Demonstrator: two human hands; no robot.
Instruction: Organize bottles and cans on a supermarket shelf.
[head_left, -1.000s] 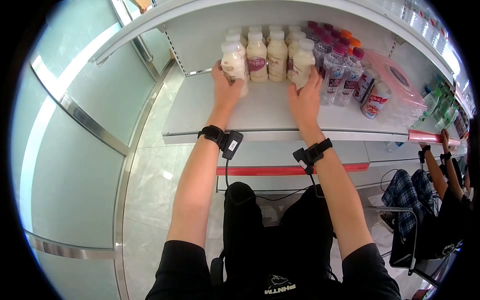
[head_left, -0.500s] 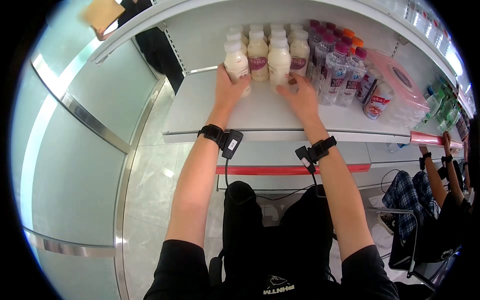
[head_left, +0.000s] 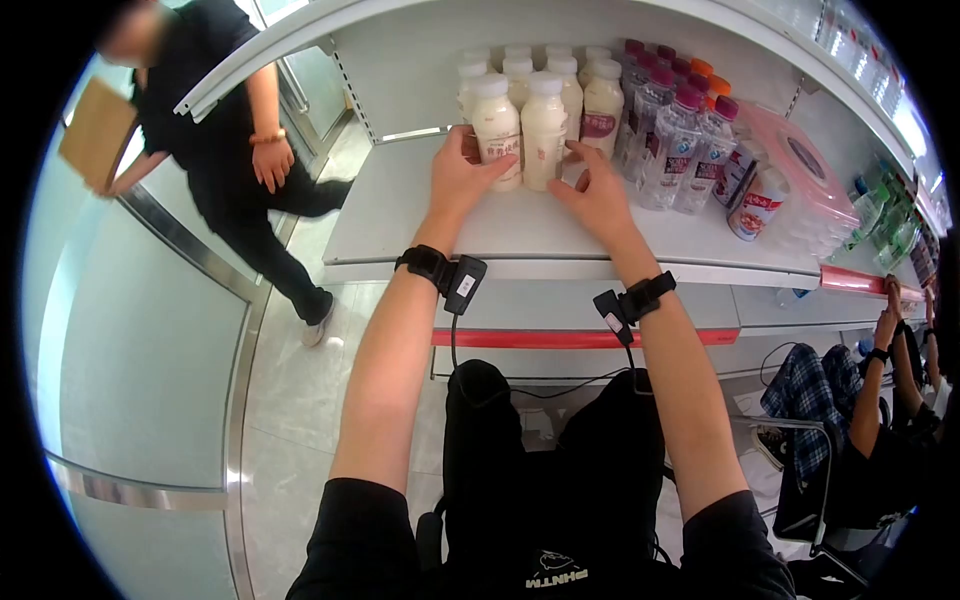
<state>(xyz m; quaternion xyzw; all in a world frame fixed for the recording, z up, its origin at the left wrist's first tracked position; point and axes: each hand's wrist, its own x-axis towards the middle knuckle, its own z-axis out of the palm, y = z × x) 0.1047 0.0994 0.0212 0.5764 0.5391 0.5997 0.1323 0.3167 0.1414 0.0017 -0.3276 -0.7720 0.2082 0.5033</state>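
Note:
Two cream-coloured drink bottles with white caps stand upright, side by side, at the front of their group on the white shelf (head_left: 400,225). My left hand (head_left: 463,172) is wrapped round the left bottle (head_left: 496,125), its thumb across the label. Against the right side of the other bottle (head_left: 543,130) is my right hand (head_left: 597,190), closed about that edge with thumb in front and fingers further back. Some of its fingertips are hidden. Several similar bottles (head_left: 602,105) stand in rows behind, one with a purple label.
Clear bottles with purple caps (head_left: 672,145) stand right of the cream ones, beside a can (head_left: 758,203) and a pink-lidded plastic box (head_left: 800,165). An upper shelf edge (head_left: 300,30) crosses overhead. A person (head_left: 215,120) carrying cardboard (head_left: 98,135) walks at left; another sits at right.
Both front bottles have come closer together, the left one moving right and the right one left, with my hands beside them. The person at left has stepped further into view.

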